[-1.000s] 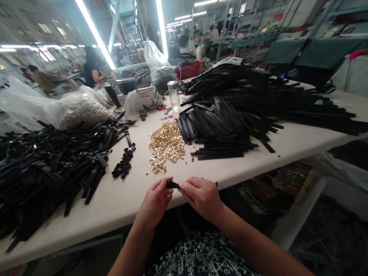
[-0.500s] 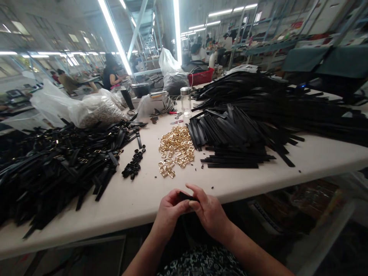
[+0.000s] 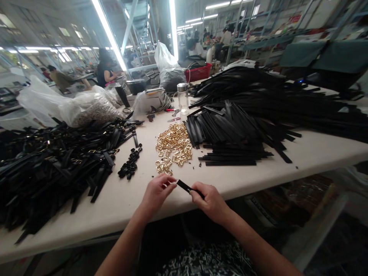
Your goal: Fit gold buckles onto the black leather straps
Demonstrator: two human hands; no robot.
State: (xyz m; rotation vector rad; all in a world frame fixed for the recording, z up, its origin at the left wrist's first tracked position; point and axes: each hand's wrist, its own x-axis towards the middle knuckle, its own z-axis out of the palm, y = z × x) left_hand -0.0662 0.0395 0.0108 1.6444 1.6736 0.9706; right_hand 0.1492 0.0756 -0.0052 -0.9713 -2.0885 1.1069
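In my right hand (image 3: 211, 201) a short black strap (image 3: 184, 186) is pinched between thumb and fingers, its free end pointing up and left. My left hand (image 3: 156, 193) is at that free end, thumb and fingertips drawn together; whether they grip the strap's tip or something small is too fine to see. Just beyond my hands lies a heap of gold metal buckles (image 3: 175, 143). Left of it sits a small cluster of black loops (image 3: 130, 164). Black strips (image 3: 227, 124) are piled to the right of the buckles.
A large pile of black straps with buckles (image 3: 57, 161) covers the table's left side. Longer black strips (image 3: 273, 92) lie at the back right. A glass bottle (image 3: 183, 99), plastic bags (image 3: 89, 107) and a red basket (image 3: 198, 72) stand farther back. Other people sit at distant tables.
My hands were together around the black strap. Now the left hand has moved left to its end, and more of the strap shows in my right hand. The view has shifted slightly.
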